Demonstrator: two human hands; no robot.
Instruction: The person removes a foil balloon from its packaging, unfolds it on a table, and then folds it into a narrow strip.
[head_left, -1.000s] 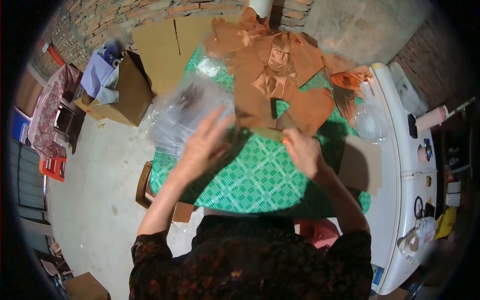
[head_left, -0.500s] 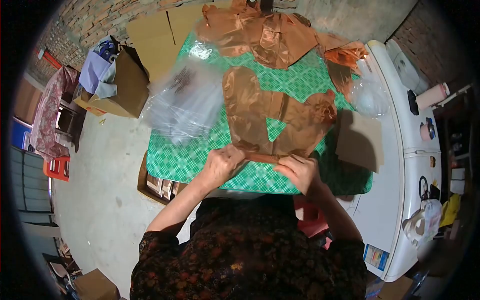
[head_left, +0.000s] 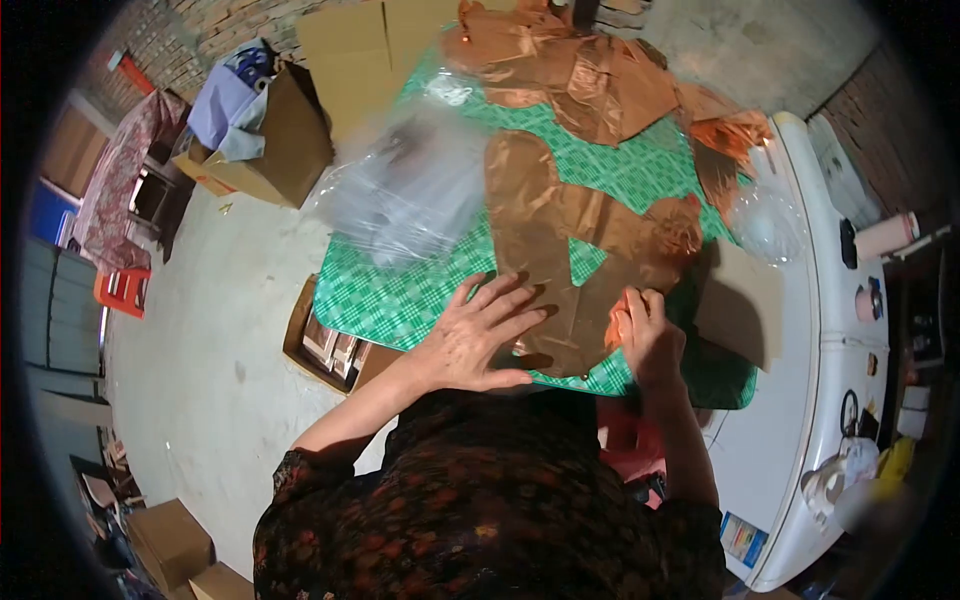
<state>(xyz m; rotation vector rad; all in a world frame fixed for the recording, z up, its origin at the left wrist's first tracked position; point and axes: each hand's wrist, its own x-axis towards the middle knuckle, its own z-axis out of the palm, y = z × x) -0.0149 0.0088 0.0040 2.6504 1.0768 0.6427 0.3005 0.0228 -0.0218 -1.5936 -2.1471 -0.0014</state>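
Note:
A copper-brown, thin plastic bag (head_left: 545,240) lies on the green checked tablecloth (head_left: 385,290), with a triangular gap in its middle where the cloth shows. My left hand (head_left: 485,335) rests over the bag's lower left edge, fingers spread and open. At the lower right of the bag, my right hand (head_left: 655,335) is closed, with a bunched orange bit of the plastic in its fingers. The bag's near end lies flat between the two hands.
More copper-coloured plastic bags (head_left: 600,85) are heaped at the table's far end. A stack of clear plastic bags (head_left: 410,190) lies to the left. Cardboard (head_left: 740,300) sits at the right edge, beside a white fridge (head_left: 835,330). An open carton (head_left: 285,140) stands on the left.
Both hands held the bag's near edge, which was folded. Now that end lies unfolded towards me, the left hand has opened onto it, and the right hand has moved right, pinching orange plastic.

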